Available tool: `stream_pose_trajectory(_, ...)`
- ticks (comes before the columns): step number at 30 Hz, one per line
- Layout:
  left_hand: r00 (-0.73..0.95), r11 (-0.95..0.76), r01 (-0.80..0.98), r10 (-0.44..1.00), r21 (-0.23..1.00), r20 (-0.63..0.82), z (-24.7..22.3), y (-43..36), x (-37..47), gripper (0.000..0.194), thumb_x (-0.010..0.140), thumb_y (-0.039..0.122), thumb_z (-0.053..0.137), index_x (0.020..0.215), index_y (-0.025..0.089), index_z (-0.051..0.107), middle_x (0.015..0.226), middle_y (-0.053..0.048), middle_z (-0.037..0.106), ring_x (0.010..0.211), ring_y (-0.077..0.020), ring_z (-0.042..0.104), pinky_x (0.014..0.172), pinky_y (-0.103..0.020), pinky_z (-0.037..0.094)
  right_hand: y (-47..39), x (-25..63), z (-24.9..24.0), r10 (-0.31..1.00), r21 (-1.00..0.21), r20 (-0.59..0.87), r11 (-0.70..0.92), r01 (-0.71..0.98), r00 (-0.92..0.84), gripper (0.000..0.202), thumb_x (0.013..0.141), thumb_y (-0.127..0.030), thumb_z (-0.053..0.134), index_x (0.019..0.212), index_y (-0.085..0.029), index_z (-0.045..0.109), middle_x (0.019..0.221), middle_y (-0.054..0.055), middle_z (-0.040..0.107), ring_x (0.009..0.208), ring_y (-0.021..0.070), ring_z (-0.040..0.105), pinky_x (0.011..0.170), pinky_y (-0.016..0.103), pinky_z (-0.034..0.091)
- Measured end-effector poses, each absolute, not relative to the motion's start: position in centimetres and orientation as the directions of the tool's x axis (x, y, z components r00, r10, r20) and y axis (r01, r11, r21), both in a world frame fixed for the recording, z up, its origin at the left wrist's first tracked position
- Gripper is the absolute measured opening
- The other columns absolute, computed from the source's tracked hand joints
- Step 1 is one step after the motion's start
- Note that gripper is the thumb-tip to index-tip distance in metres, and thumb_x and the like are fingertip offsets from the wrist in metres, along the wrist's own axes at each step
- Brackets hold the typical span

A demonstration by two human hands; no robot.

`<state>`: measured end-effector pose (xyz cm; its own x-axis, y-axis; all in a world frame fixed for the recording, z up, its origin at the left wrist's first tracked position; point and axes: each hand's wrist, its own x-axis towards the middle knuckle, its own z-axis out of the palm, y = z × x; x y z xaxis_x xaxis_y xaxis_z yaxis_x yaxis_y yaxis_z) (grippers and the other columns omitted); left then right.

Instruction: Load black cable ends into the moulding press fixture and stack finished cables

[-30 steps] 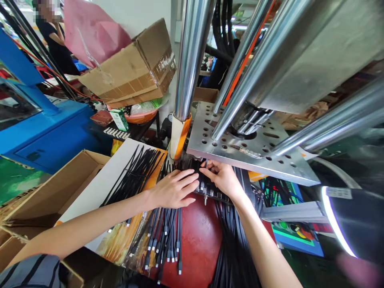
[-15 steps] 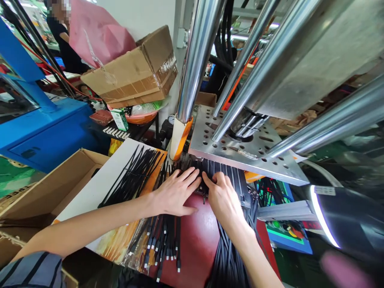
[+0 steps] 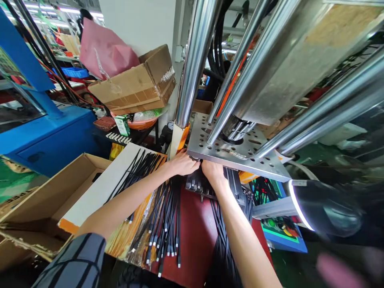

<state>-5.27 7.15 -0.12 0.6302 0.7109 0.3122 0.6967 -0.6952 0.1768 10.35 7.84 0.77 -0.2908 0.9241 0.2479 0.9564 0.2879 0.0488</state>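
My left hand [image 3: 184, 164] reaches to the front left edge of a drilled steel plate [image 3: 216, 151]. Its fingers look curled together, and whatever is in them is hidden. Beside it, my right hand [image 3: 212, 170] extends under the same plate, which covers its fingers. Below my hands lies a dark metal mould block [image 3: 205, 191] with small cable connectors along its front. Black cables [image 3: 220, 228] hang from the right part of the block. More black cables with pale plug ends [image 3: 169, 220] lie left of it on the red tabletop [image 3: 195, 240].
Polished steel columns [image 3: 196, 64] rise around the plate. A lamp [image 3: 324, 206] juts in at the right. To the left are a white board [image 3: 99, 200] bearing a cable bundle [image 3: 138, 170], an open carton [image 3: 69, 196] and a blue machine [image 3: 57, 136].
Both hands have moved forward, away from me, from the front of the mould block to beneath the plate's edge. Connectors on the block now show. The camera view has shifted slightly.
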Motion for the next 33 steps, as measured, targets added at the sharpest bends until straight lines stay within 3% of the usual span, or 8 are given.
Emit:
stream_pose_trajectory(7, 0.525, -0.628, 0.662, 0.778, 0.409, 0.345, -2.0, 2.2, -8.8, 0.041, 0.108, 0.028, 0.035, 0.138, 0.009, 0.056, 0.141, -0.021, 0.062, 0.131, -0.0281, 0.060, 0.111, -0.044, 0.049, -5.0, 10.9, -0.1, 0.912, -0.089, 0.268, 0.346, 0.934, -0.312, 0.042, 0.095, -0.010, 0.043, 0.131, -0.010, 0.064, 0.122, 0.021, 0.065, 0.113, 0.0318, 0.061, 0.101, 0.042, 0.050)
stream_pose_trajectory(9, 0.452, -0.533, 0.453, 0.828, 0.715, 0.332, -2.9, -3.6, -10.9, 0.048, 0.108, 0.031, 0.039, 0.153, 0.015, 0.042, 0.150, -0.017, 0.056, 0.135, -0.0247, 0.058, 0.113, -0.041, 0.048, -13.0, 10.5, -2.9, 0.905, -0.238, 0.237, 0.408, 0.882, -0.354, 0.030, 0.095, -0.020, 0.050, 0.120, -0.012, 0.064, 0.109, 0.018, 0.066, 0.097, 0.0290, 0.065, 0.087, 0.038, 0.056)
stream_pose_trajectory(13, 0.485, -0.084, 0.295, 0.872, 0.952, -0.074, -3.5, -16.4, -13.3, 0.036, 0.106, 0.037, 0.047, 0.138, 0.025, 0.060, 0.129, -0.009, 0.070, 0.120, -0.0230, 0.066, 0.107, -0.039, 0.051, -23.3, 8.3, -8.1, 0.962, -0.295, 0.124, 0.271, 0.916, -0.245, 0.011, 0.094, -0.017, 0.050, 0.102, -0.017, 0.057, 0.089, 0.010, 0.065, 0.077, 0.0268, 0.068, 0.062, 0.035, 0.055)
stream_pose_trajectory(18, 0.536, 0.577, -0.029, 0.698, 0.816, -0.475, -4.9, -24.6, -10.7, 0.063, 0.094, 0.052, 0.069, 0.148, 0.025, 0.052, 0.133, -0.013, 0.067, 0.120, -0.0251, 0.066, 0.111, -0.045, 0.048, -25.0, 10.0, -6.7, 0.969, -0.552, -0.126, 0.109, 0.827, -0.212, 0.007, 0.093, -0.016, 0.048, 0.090, -0.022, 0.051, 0.080, 0.004, 0.065, 0.066, 0.0193, 0.069, 0.060, 0.027, 0.051)
stream_pose_trajectory(21, 0.456, 0.664, -0.385, 0.741, 0.641, -0.493, -6.2, -24.5, -6.9, 0.065, 0.089, 0.056, 0.074, 0.140, 0.019, 0.056, 0.120, -0.013, 0.071, 0.113, -0.0248, 0.068, 0.108, -0.043, 0.048, -25.7, 13.1, -4.5, 0.900, -0.654, -0.247, 0.119, 0.747, -0.360, 0.004, 0.092, -0.020, 0.051, 0.090, -0.023, 0.053, 0.076, 0.000, 0.066, 0.064, 0.0169, 0.067, 0.059, 0.024, 0.049)
stream_pose_trajectory(24, 0.354, 0.589, -0.518, 0.808, 0.620, -0.472, -6.8, -23.0, -3.7, 0.049, 0.090, 0.054, 0.074, 0.119, 0.016, 0.064, 0.081, -0.003, 0.069, 0.077, -0.0168, 0.069, 0.083, -0.031, 0.054, -25.3, 15.9, -4.2, 0.981, -0.452, -0.183, -0.023, 0.892, -0.068, 0.018, 0.099, -0.038, 0.050, 0.090, -0.023, 0.055, 0.076, 0.003, 0.066, 0.058, 0.0204, 0.065, 0.054, 0.028, 0.044)
stream_pose_trajectory(27, 0.341, 0.504, -0.376, 0.856, 0.778, -0.390, -7.0, -21.8, -2.4, 0.045, 0.093, 0.059, 0.068, 0.101, 0.015, 0.066, 0.062, 0.004, 0.059, 0.057, -0.0112, 0.058, 0.067, -0.025, 0.049, -23.7, 17.4, -4.9, 0.977, -0.247, -0.069, -0.210, 0.946, 0.199, 0.029, 0.100, -0.043, 0.042, 0.082, -0.023, 0.053, 0.076, 0.008, 0.065, 0.054, 0.0240, 0.063, 0.050, 0.031, 0.035)
stream_pose_trajectory(33, 0.392, 0.550, -0.268, 0.812, 0.791, -0.432, -5.9, -20.7, -1.3, 0.052, 0.086, 0.064, 0.071, 0.092, 0.012, 0.073, 0.076, -0.008, 0.076, 0.067, -0.0190, 0.072, 0.072, -0.030, 0.056, -24.9, 15.8, -4.4, 0.984, -0.809, -0.175, -0.134, 0.572, -0.017, 0.041, 0.101, -0.052, 0.046, 0.073, -0.022, 0.051, 0.066, 0.000, 0.050, 0.059, 0.0162, 0.048, 0.056, 0.026, 0.038)
